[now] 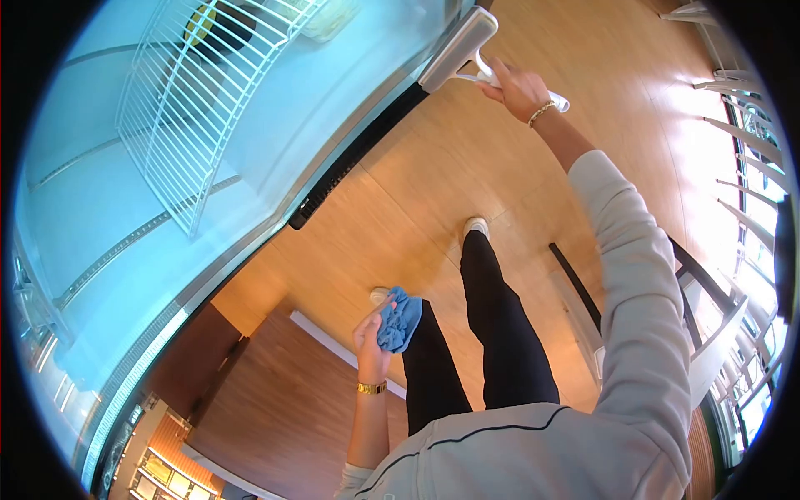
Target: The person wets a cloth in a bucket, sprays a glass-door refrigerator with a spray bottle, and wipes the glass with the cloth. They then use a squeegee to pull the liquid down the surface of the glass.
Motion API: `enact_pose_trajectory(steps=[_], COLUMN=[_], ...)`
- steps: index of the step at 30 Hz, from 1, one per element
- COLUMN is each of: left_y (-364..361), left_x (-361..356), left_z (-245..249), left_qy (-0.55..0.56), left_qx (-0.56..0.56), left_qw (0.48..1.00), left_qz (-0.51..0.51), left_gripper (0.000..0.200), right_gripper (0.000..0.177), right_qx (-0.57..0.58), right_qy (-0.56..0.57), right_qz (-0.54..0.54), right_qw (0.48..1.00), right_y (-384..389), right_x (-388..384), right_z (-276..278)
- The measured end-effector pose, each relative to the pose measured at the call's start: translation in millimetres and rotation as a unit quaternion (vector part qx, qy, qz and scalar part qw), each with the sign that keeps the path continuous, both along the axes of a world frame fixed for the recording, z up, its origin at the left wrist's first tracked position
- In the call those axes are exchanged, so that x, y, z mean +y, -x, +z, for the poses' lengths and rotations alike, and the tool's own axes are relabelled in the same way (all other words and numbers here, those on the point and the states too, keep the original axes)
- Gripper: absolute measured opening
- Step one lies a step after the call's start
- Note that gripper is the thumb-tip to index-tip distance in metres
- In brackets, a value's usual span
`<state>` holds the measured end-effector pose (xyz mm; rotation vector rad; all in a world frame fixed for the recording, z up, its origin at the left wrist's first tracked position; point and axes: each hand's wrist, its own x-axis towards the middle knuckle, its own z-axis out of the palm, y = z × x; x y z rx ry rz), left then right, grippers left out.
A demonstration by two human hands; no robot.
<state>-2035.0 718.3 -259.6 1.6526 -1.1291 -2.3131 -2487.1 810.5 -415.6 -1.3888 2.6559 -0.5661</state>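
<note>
My right hand (522, 92) is wrapped round the white handle of a squeegee (460, 50), stretched far out to the upper right. Its wide head lies along the lower edge of the fridge's glass front (367, 75). Lower down, in front of my legs, my left hand (368, 335) grips a crumpled blue cloth (402, 320). That hand is away from the glass.
Behind the glass stands a white wire rack (196, 108), with a dark and yellow item (200, 25) by it. A black grille (358, 158) runs below the glass. A brown wooden panel (275, 408) is at lower left, chairs (708, 325) at right.
</note>
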Motion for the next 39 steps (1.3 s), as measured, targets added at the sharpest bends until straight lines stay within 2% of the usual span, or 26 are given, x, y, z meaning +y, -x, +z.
enact_pose_trajectory(steps=[4, 7, 8, 10, 13, 16, 19, 22, 25, 31, 35, 39], left_y=[9.1, 13.7, 16.0, 20.4, 15.3, 8.3, 1.8, -4.6, -2.6, 7.4, 13.1, 10.4], left_x=[5.0, 6.1, 6.1, 7.1, 4.1, -3.5, -12.6, -16.3, -18.8, -23.0, -30.8, -31.7], left_z=[2.9, 2.6, 4.3, 11.1, 19.6, 27.6, 25.5, 26.0, 25.5, 22.9, 22.2, 12.0], left_qy=[0.000, -0.001, -0.001, -0.006, -0.004, 0.009, 0.004, -0.008, 0.007, 0.012, 0.019, 0.004], left_qx=[-0.001, 0.002, 0.002, 0.002, 0.004, -0.001, -0.003, -0.023, -0.015, -0.010, -0.006, -0.015], left_qw=[1.000, 1.000, 1.000, 1.000, 0.999, 0.997, 0.997, 0.998, 0.997, 0.992, 0.990, 0.995], left_qz=[-0.014, -0.015, -0.017, -0.026, -0.051, -0.080, -0.081, -0.063, -0.081, -0.128, -0.138, -0.099], left_gripper=[0.036, 0.036, 0.035, 0.035, 0.035, 0.035, 0.035, 0.035, 0.034, 0.033, 0.033, 0.033], right_gripper=[0.043, 0.046, 0.047, 0.048, 0.049, 0.049, 0.040, 0.030, 0.025, 0.025, 0.028, 0.028], right_qx=[-0.092, -0.160, -0.285, -0.517, -0.583, -0.589, -0.434, -0.365, -0.348, -0.351, -0.351, -0.363], right_qy=[-0.016, 0.088, 0.086, 0.077, 0.088, 0.041, 0.023, -0.042, -0.047, -0.055, -0.064, -0.085], right_qz=[-0.055, -0.143, -0.194, -0.283, -0.314, -0.304, -0.214, -0.200, -0.209, -0.220, -0.229, -0.232], right_qw=[0.994, 0.973, 0.935, 0.804, 0.744, 0.748, 0.875, 0.908, 0.913, 0.908, 0.906, 0.898], right_y=[-7.8, -26.6, -31.7, -50.8, -94.3, -115.1, -109.9, -92.0, -87.1, -90.2, -89.9, -85.6], right_x=[5.5, 6.8, 5.2, 6.7, 15.3, 7.2, -10.9, -28.2, -35.5, -46.4, -52.3, -52.2], right_z=[-7.0, -36.5, -33.3, -25.3, -27.9, 4.5, 54.5, 78.7, 88.4, 107.8, 91.0, 50.4])
